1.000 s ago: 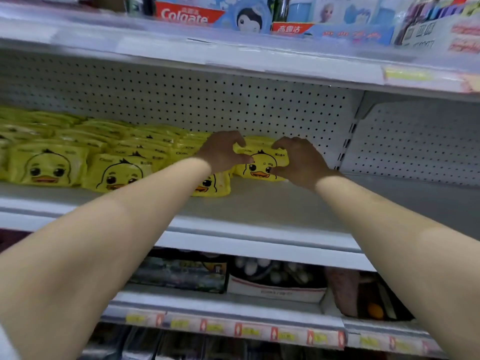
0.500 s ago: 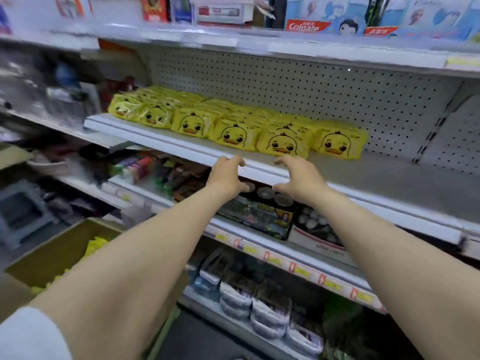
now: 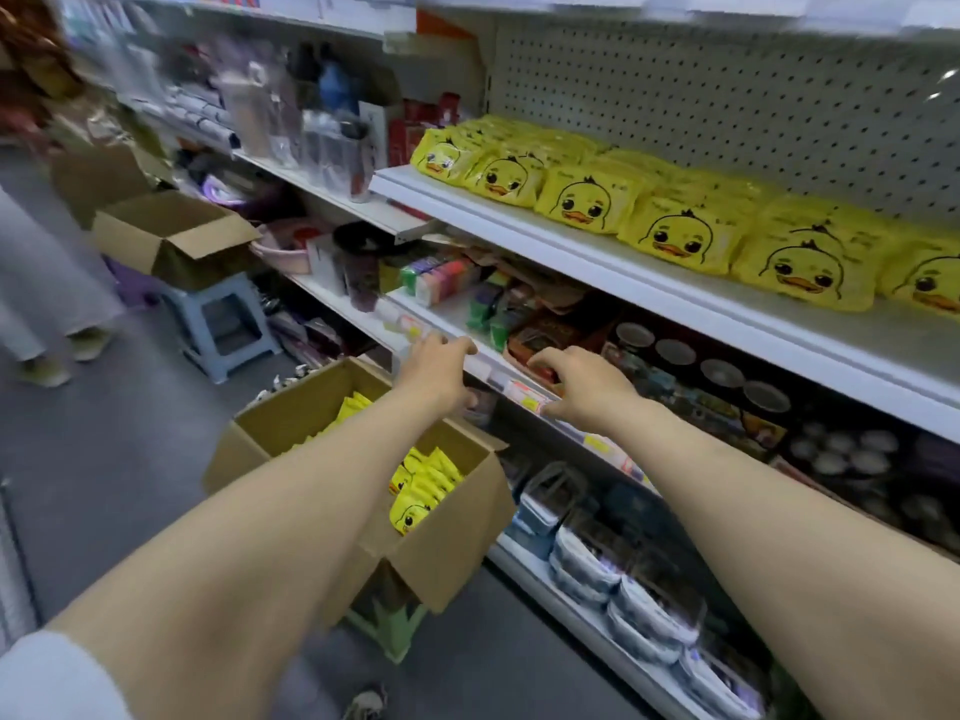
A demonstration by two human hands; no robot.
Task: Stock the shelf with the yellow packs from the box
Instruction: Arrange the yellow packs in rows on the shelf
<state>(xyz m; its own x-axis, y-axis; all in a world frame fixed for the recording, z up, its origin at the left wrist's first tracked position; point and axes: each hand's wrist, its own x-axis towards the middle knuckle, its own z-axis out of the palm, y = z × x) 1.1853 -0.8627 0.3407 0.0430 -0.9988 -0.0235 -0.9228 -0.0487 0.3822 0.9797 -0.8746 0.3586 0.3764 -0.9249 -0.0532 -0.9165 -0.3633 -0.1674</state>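
Yellow packs printed with a duck face (image 3: 680,236) lie in a row along the white shelf (image 3: 597,262) at upper right. More yellow packs (image 3: 423,485) stand in an open cardboard box (image 3: 447,553) on a green stool below my arms. My left hand (image 3: 434,368) hovers above the box, fingers spread, holding nothing. My right hand (image 3: 582,381) is beside it, in front of the lower shelf's price rail, also with fingers apart and nothing in it. Both hands are well below the shelf with the packs.
A second open cardboard box (image 3: 171,236) rests on a blue stool (image 3: 223,324) at the left. A person's legs (image 3: 47,298) stand in the aisle at far left. Lower shelves hold jars, bowls and assorted goods. Grey floor lies left of the box.
Both hands have left the packs on the shelf and dropped down and left, past the shelf edge, to above the box. The view has swung left and down.
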